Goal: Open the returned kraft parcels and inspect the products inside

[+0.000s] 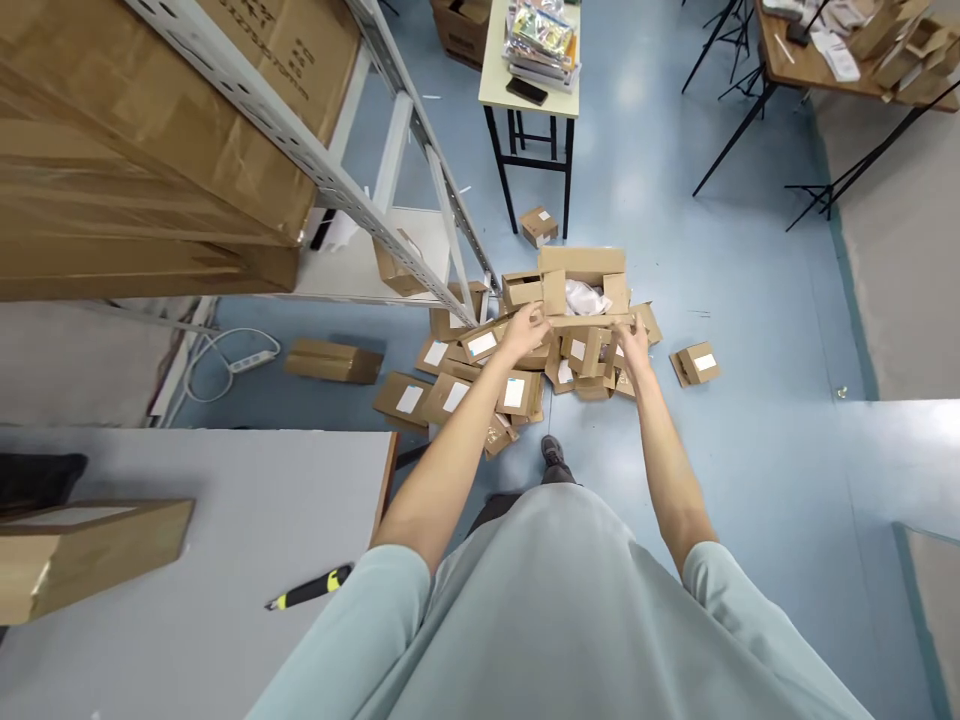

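Both my hands are at an open cardboard box [582, 262], out in front of me above a pile of cartons. My left hand [528, 326] grips the near left corner, its fingers pinched on the edge. At the near right corner, my right hand [632, 336] closes on the same near flap. The flaps stand folded outward, and a white plastic-wrapped item [586, 298] lies inside. Beneath and around the box are several small cardboard boxes [516, 392] with white labels, heaped on the floor.
A metal shelf rack [390, 150] with large cartons [150, 150] rises at the left. On the grey table [247, 500] lies a utility knife [309, 588]. A small table [491, 80] holds packets [541, 45] and a phone [526, 91]. A single carton [696, 363] sits on the floor at right.
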### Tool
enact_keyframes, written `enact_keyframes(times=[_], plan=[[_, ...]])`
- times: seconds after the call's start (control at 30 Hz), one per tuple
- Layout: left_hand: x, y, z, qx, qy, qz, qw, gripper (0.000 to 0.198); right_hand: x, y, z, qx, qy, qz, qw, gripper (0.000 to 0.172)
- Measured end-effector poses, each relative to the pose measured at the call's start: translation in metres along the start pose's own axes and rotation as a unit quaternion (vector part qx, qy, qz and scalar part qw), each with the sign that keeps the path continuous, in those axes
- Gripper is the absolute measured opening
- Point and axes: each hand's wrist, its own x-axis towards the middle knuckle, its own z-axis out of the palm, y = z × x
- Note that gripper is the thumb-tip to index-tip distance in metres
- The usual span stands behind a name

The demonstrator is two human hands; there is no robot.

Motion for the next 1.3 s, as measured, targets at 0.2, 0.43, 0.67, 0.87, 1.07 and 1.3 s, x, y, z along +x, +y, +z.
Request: enact_keyframes(times=[0.2, 0.43, 0.67, 0.87, 1.07, 1.3], plan=[[-0.022, -0.046, -0.029, -0.103, 0.03, -0.032, 0.994, 0.047, 0.012, -0.005, -0.001, 0.018, 0.001, 0.075, 0.997, 0.094], [-0.161, -0.141, -0.045, -0.189, 0.111, -0.098, 0.971, 0.043, -0.043, 0.02, 0.06, 0.002, -0.112, 0.103, 0.988, 0.067], [-0.262, -0.19, -0.104, -0.227, 0.258, -0.116, 0.932, 0.057, -0.12, 0.03, 0.206, -0.042, -0.348, 0.107, 0.93, 0.062], [-0.37, -0.217, -0.179, -0.255, 0.405, -0.124, 0.869, 0.041, -0.227, 0.039, 0.308, -0.091, -0.486, 0.092, 0.864, 0.065], [-0.511, -0.273, -0.23, -0.283, 0.505, -0.121, 0.806, 0.035, -0.35, 0.056, 0.393, -0.136, -0.552, 0.081, 0.819, 0.065], [-0.622, -0.335, -0.268, -0.3, 0.591, -0.151, 0.734, 0.034, -0.458, 0.066, 0.465, -0.166, -0.582, 0.089, 0.791, 0.068]])
